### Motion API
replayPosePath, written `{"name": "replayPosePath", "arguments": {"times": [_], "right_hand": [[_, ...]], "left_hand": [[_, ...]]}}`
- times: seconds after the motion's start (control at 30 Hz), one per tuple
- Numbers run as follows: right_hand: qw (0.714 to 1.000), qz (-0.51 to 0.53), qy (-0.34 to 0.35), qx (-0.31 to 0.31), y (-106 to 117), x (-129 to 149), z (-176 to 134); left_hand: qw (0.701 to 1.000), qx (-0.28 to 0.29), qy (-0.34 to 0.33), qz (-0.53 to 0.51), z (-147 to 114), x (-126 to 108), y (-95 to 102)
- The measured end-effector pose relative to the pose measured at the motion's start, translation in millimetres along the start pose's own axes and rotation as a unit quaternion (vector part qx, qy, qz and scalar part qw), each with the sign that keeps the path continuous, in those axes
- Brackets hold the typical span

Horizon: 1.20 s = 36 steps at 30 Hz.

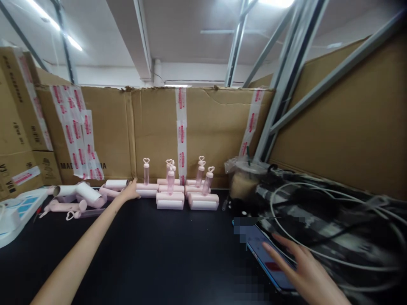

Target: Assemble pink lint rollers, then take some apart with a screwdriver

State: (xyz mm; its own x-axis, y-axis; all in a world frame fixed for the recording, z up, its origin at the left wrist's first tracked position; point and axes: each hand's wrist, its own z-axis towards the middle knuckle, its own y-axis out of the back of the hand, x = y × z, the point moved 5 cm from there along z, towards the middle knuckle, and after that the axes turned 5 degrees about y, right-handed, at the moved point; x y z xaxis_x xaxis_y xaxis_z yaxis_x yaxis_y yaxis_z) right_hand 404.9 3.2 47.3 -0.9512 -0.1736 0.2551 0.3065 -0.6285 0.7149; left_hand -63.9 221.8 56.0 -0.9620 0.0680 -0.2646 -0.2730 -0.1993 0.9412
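Observation:
My left hand is stretched out to the back of the table, its fingers at the left end of a pink lint roller with an upright clear handle and heart-shaped loop. Beside it stand several more pink lint rollers in close rows, handles up. My right hand hovers at a smartphone with a lit screen, fingers apart; whether a fingertip touches the glass I cannot tell. Left of my left hand, loose pink roller parts and white paper rolls lie in a jumbled pile.
A cardboard wall with strips of tape closes off the back of the black table. On the right are a lidded drink cup, a coiled white cable and dark patterned fabric. A white-and-blue tray sits at far left.

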Motion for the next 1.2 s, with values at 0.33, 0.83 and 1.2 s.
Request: {"name": "replayPosePath", "arguments": {"times": [0.33,0.83,1.2], "right_hand": [[0.938,0.167,0.24,0.188,-23,164,7],[0.876,0.122,0.417,0.21,-150,381,112],[0.92,0.033,0.319,0.223,-243,420,147]], "left_hand": [[0.999,0.012,-0.041,0.027,-56,53,47.2],[0.998,0.018,-0.042,0.048,-134,87,50.3],[0.995,-0.036,-0.089,0.012,-138,80,44.0]]}}
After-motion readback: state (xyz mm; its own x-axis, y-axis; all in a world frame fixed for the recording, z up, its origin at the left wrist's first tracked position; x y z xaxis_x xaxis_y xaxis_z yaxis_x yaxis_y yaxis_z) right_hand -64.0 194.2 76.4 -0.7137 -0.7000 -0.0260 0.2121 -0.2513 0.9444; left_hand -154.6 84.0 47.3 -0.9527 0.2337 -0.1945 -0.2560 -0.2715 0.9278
